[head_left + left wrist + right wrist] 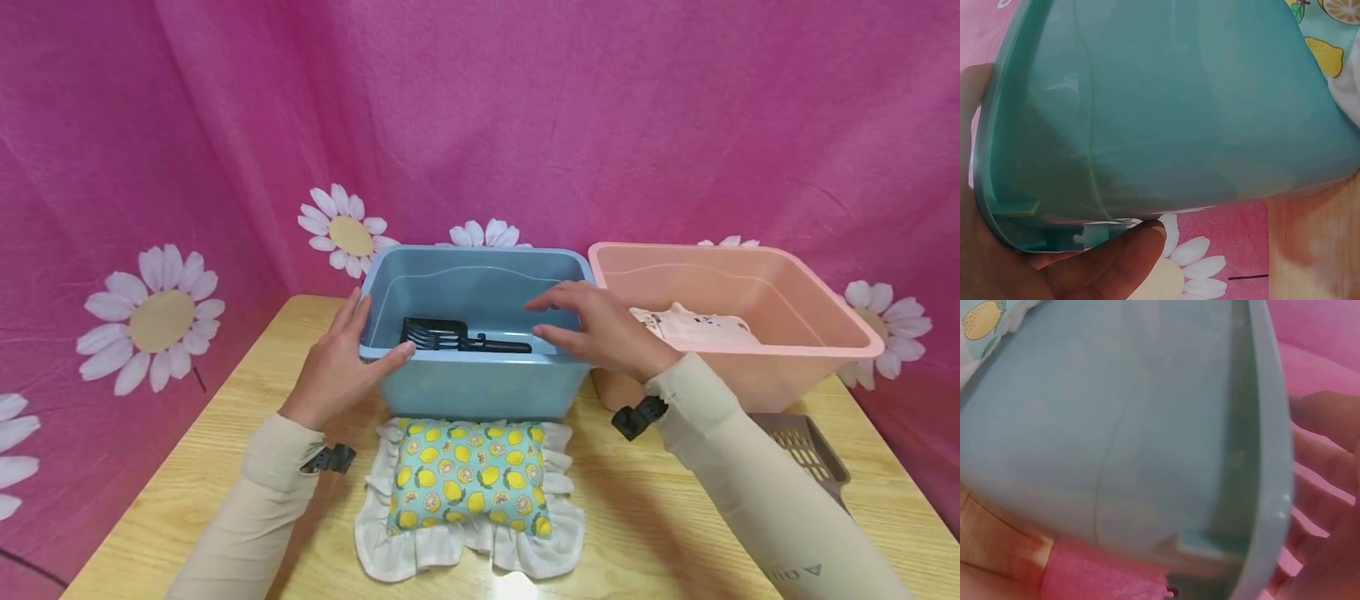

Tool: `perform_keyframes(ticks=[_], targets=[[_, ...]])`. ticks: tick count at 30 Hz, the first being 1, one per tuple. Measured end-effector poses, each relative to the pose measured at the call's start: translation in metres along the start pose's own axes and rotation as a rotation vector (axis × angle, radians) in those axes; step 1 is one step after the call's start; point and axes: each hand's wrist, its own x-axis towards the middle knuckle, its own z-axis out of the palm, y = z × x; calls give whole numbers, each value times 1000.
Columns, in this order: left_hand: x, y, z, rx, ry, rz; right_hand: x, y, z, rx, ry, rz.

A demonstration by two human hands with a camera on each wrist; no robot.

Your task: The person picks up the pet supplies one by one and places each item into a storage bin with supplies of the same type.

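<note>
While your left hand (330, 367) clamps the rim of the blue plastic tub (480, 387) at its 8 o'clock corner, thumb over the front edge and fingers round the end wall, your right hand (603, 329) is poised at 3 o'clock, fingers and thumb apart with nothing between them! Whether it touches the rim, you can't tell from these angles. And look where that tub sits: upright on the wood-grain table (630, 533), right in front of you. Inside, toward 7 o'clock, lies a black tined tool (487, 344), its handle pointing to 3 o'clock.

Down at 6 o'clock from the tub, there's your lemon-print pillow (468, 475) with white ruffles, lying flat! Over at 3 o'clock, just beside, stands the peach plastic tub (795, 379), a white printed item (701, 327) within it. Out at 4 o'clock, a slotted grey-brown scoop (798, 446), partly behind your right sleeve (765, 492). Behind everything, at 12 o'clock, hangs the daisy-print magenta cloth (525, 108)!
</note>
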Motion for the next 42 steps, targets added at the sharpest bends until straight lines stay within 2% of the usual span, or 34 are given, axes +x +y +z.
perform_keyframes(ticks=[10, 19, 24, 30, 36, 42], targets=[[1, 1, 0, 14, 4, 2, -21, -1, -11, -3, 66, -15], [1, -2, 0, 0, 9, 2, -40, -2, -19, 9, 111, 14], [2, -2, 0, 8, 19, 20, -53, -1, -26, -47, 184, -26], [1, -2, -1, 16, 9, 10, -70, 1, -28, -22, 248, -71], [1, -3, -1, 21, 6, 10, -93, 5, -32, -73, 327, -122], [0, -3, 0, 9, 9, 8, -119, 4, -35, -56, 352, -38]])
